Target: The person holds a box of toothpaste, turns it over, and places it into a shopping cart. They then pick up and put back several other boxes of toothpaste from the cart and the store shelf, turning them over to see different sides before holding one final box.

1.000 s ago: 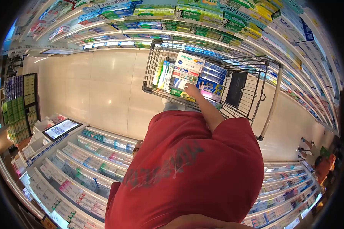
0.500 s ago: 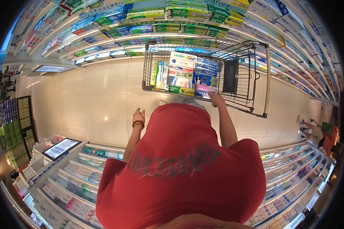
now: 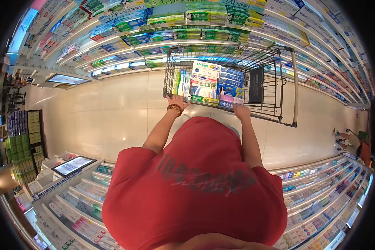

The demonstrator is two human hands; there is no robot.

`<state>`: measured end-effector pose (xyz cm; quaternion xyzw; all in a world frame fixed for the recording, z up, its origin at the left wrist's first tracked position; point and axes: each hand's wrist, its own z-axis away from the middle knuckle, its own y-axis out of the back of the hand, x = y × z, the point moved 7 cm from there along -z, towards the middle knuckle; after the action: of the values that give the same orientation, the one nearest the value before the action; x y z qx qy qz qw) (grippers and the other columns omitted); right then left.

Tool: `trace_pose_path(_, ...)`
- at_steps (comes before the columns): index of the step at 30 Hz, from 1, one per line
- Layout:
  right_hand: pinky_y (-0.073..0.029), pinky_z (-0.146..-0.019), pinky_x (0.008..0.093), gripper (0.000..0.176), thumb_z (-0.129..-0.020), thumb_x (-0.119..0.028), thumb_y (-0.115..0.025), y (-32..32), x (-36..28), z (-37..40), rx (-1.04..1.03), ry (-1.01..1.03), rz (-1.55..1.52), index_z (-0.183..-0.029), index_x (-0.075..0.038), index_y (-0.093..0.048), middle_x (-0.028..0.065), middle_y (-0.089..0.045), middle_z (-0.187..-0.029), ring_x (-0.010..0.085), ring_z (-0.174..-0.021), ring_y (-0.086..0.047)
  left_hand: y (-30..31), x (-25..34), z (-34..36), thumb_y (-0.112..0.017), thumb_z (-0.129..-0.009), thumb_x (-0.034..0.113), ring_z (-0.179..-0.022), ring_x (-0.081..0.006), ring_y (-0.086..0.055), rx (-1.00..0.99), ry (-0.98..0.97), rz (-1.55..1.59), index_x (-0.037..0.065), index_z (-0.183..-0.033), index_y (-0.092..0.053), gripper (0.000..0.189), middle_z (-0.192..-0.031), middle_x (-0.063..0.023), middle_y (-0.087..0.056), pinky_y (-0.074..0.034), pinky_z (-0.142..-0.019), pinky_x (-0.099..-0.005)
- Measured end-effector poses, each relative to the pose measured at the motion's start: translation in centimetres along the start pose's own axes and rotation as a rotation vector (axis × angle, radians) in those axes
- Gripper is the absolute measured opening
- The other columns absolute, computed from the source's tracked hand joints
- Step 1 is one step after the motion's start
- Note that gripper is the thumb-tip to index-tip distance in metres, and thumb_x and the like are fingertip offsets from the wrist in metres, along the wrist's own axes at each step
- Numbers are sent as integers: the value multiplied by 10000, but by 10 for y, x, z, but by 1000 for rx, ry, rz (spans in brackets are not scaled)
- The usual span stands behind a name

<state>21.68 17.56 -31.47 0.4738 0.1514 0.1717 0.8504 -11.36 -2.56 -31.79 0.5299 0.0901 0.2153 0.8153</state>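
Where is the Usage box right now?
In the head view, the Usage box is inside the shopping cart, at the far end of its row, left of the stacked blue boxes.

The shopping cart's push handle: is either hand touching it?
Apart. The head view plainly shows the push handle, with a clear gap separating it from the right hand and, farther off, the left hand.

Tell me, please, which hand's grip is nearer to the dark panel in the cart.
Right. The right grip is at the cart's near side, below and slightly left of the dark panel in view; the left grip is farther, by the cart's near left corner.
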Motion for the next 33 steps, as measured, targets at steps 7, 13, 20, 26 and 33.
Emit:
trace_pose_path(7, -533, -781, 494, 817, -945, -725, -292, 3, 7, 37, -84, 169, -29, -943, -48, -749, 192, -727, -927, 368, -902, -699, -17, 17, 24, -365, -941, 704, -1367, -312, -401, 82, 108, -4, 66, -1299, -559, 757, -1402, -149, -533, -82, -1154, -679)
trace_pose_path(13, -544, -745, 486, 588, -874, -643, -563, -8, 38, 64, -27, 373, 35, -939, -85, -734, 171, -721, -890, 352, -872, -698, -39, 40, 52, -379, -927, 717, -1434, -324, -299, 78, 187, 14, 83, -1329, -534, 767, -1454, -150, -471, -75, -1155, -677)
trace_pose_path(20, -548, -764, 501, 336, -866, -432, -629, -22, 90, 71, -14, 356, -11, -974, -128, -725, 155, -722, -925, 364, -883, -691, -56, 82, 79, -425, -906, 722, -1504, -362, -108, 17, 308, 53, 114, -1401, -482, 786, -1537, -161, -350, -65, -1140, -702)
trace_pose_path(26, -540, -750, 500, 260, -875, -357, -614, -38, 133, 70, 31, 359, 48, -969, -132, -705, 145, -717, -888, 349, -866, -694, -63, 118, 85, -431, -917, 710, -1509, -374, -67, -58, 297, 132, 108, -1453, -418, 806, -1564, -174, -309, -137, -1150, -673)
trace_pose_path(33, -533, -685, 483, 195, -847, -296, -617, -19, 175, 84, 185, 318, 12, -907, -139, -716, 123, -713, -815, 321, -790, -697, -61, 158, 81, -356, -917, 746, -1518, -357, -66, -111, 312, 79, 98, -1487, -376, 863, -1586, -155, -292, -51, -1145, -708)
